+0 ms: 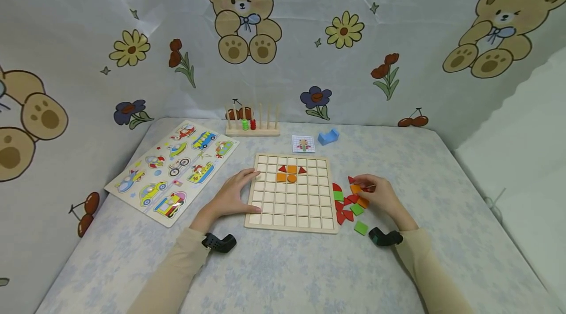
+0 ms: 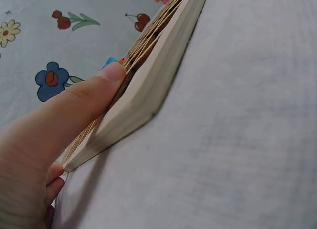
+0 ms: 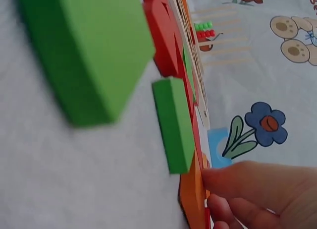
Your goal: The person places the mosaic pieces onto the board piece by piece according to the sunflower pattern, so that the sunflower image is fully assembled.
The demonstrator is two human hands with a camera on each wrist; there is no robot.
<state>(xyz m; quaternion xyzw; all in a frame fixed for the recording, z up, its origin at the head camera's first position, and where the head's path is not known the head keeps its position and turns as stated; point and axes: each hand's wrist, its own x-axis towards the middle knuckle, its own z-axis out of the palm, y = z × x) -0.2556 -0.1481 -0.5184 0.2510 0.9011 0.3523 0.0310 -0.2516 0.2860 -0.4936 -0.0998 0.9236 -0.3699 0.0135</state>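
A wooden grid board [image 1: 309, 215] lies flat. Two orange squares [image 1: 281, 177], an orange circle [image 1: 292, 178] and two red triangles [image 1: 302, 170] sit in its upper cells. My left hand [image 1: 230, 197] rests at the board's left edge with thumb and fingers spread. In the left wrist view its thumb lies on the wooden rim [image 2: 131, 107]. Among the loose tiles right of the board is my right hand [image 1: 380, 196], fingers bent and thumb touching an orange tile [image 3: 192, 194]. Whether it grips one is hidden. Around it lie red tiles [image 1: 348, 215] and green squares [image 1: 361, 228].
Behind the board are a pattern card [image 1: 303, 144], a blue holder [image 1: 328, 137] and a wooden peg stand [image 1: 252, 132] with green and red beads. A vehicle puzzle board [image 1: 177, 171] lies at the left. A patterned cloth [image 1: 300, 83] hangs behind the table.
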